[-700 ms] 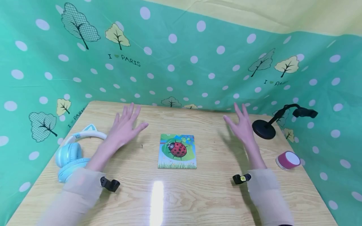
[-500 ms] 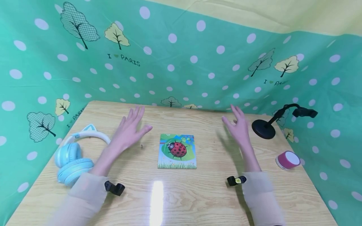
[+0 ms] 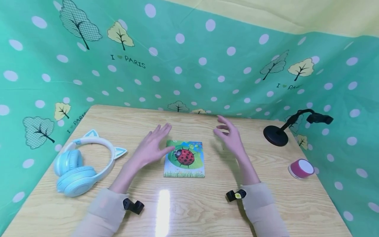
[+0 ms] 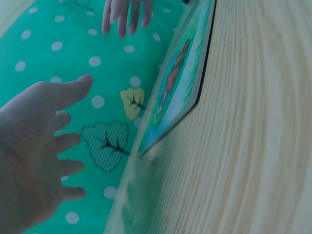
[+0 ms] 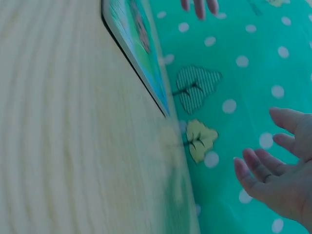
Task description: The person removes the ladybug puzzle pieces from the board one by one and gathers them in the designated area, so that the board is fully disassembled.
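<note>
A flat square board with a red ladybug picture point(image 3: 189, 164) lies on the wooden table point(image 3: 195, 207). In the head view my left hand point(image 3: 150, 147) is above the table at the board's left side, fingers spread, the thumb overlapping its edge from this angle. My right hand point(image 3: 231, 136) hovers to the right of the board, fingers loosely bent and holding nothing. The left wrist view shows the left hand point(image 4: 39, 151) apart from the board point(image 4: 180, 78). In the right wrist view the right hand point(image 5: 282, 170) is likewise apart from the board point(image 5: 139, 48).
Light blue cat-ear headphones point(image 3: 77, 181) lie at the left. On the right stand a black desk lamp point(image 3: 275, 135) and a small pink cylinder with a white top point(image 3: 301, 169). A green dotted cloth point(image 3: 195, 59) hangs behind the table.
Both hands have moved inward towards the ladybug board, the left one rightward and the right one leftward. The right fingers are more bent. More of the headphones shows. The board stays on the table.
</note>
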The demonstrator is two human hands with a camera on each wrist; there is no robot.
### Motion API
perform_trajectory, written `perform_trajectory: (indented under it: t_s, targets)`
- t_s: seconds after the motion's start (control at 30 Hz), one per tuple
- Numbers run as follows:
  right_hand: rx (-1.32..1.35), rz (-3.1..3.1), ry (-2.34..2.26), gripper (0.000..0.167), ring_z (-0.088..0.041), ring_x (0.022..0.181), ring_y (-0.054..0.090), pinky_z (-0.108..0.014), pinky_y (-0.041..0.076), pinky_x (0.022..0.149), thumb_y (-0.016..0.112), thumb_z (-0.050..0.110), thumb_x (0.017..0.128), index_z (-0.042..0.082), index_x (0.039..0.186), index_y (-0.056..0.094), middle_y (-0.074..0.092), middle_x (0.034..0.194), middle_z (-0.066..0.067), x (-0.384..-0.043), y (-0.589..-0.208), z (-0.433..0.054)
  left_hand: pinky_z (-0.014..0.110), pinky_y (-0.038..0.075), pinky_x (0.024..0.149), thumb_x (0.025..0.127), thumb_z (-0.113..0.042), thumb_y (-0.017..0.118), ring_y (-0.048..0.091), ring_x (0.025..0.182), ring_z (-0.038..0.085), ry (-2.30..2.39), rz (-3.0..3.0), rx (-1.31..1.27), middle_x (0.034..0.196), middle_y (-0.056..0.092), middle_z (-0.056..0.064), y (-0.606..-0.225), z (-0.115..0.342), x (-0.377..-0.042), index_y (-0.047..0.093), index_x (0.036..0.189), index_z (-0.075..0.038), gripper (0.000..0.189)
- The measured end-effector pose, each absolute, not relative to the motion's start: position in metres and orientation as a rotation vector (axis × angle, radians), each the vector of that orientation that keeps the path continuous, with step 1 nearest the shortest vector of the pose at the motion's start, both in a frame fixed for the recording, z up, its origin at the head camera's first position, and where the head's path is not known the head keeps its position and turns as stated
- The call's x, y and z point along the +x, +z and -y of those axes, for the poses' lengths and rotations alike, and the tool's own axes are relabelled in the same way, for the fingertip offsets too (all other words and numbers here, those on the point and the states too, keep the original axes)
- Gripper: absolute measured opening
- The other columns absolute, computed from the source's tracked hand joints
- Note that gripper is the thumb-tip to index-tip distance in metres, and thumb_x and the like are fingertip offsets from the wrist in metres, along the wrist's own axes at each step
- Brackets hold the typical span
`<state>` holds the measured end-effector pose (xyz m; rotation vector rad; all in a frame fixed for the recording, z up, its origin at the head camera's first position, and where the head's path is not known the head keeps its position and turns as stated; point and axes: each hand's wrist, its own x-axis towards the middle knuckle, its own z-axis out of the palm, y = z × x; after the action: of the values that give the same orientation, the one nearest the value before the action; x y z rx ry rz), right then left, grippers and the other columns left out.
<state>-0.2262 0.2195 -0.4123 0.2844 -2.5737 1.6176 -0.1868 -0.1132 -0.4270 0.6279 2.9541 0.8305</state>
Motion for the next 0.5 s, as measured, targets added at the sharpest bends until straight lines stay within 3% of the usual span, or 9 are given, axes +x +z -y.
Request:
perform_trajectory:
  t_s: [0.23, 0.5]
  targets:
    - [0.406, 2.662, 1.661, 0.065, -0.038, 0.129, 0.06, -0.052, 0.051, 0.112, 0.072, 0.015, 0.096, 0.017, 0.155, 0.046, 0.056, 0.148, -0.017, -0.222, -0.418, -0.195, 0.064, 0.019, 0.128, 0.094, -0.055, 0.067, 0.02, 0.16, 0.039, 0.828, -2.928, 0.683, 0.173, 0.023, 0.005, -0.431, 0.095, -0.181, 0.022, 0.165, -0.02, 0.091]
    - [0.469, 2.71, 1.674, 0.065, -0.039, 0.125, 0.063, -0.051, 0.054, 0.107, 0.072, 0.011, 0.096, 0.015, 0.155, 0.046, 0.059, 0.144, -0.023, -0.221, -0.423, -0.189, 0.067, 0.012, 0.128, 0.094, -0.055, 0.068, 0.012, 0.161, 0.042, 0.68, -2.794, 0.755, 0.174, 0.016, 0.008, -0.431, 0.082, -0.17, 0.02, 0.166, -0.022, 0.092]
